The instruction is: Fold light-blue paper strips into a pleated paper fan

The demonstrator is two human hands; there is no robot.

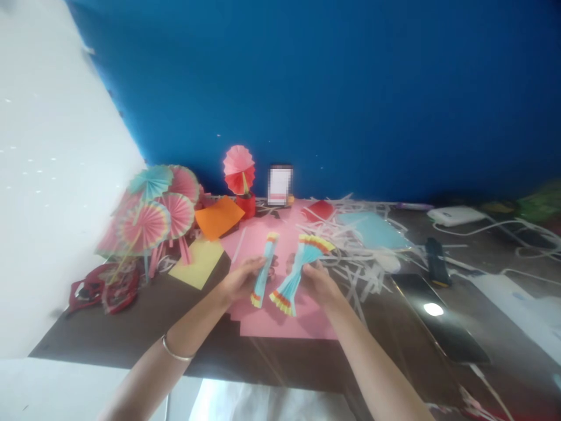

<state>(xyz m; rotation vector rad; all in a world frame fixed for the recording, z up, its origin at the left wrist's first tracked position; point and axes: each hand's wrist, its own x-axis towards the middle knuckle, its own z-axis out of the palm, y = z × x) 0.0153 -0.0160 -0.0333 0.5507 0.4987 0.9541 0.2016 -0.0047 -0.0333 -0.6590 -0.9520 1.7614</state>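
Observation:
My left hand pinches a narrow pleated paper strip, folded tight, light blue with yellow and orange ends. In my right hand is a second pleated paper piece in the same colours, gripped at its middle so that both ends flare out like a bow. The two pieces are held side by side, apart, above pink paper sheets on the dark table. Some fingertips are hidden behind the folded paper.
Finished paper fans stand at the left, beside red glasses. Orange paper and yellow paper lie near them. White paper strips and blue paper are on the right, with a phone nearer.

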